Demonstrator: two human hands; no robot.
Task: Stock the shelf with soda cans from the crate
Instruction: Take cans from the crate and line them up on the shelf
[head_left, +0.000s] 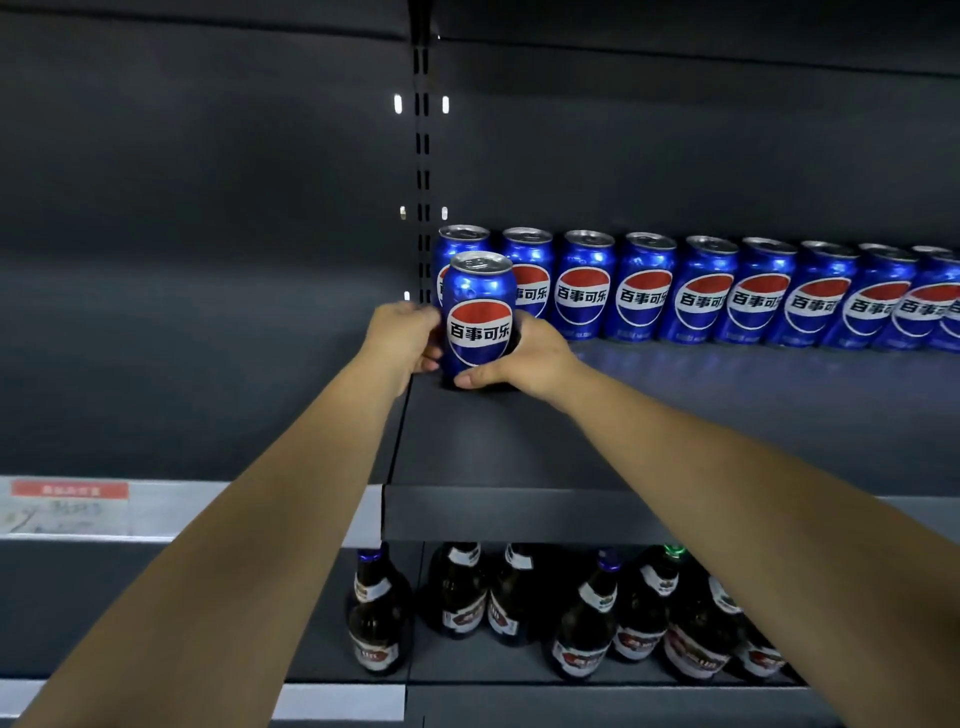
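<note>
Left hand (402, 338) and right hand (524, 358) clasp a can (479, 317), seemingly resting at the shelf (519, 457) left edge; nudged sideways, it could fall.

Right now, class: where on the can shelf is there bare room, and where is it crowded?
Free: the shelf strip between the back row of cans and the front edge, right of the held can. Crowded: the back row, and the bottles below.
</note>
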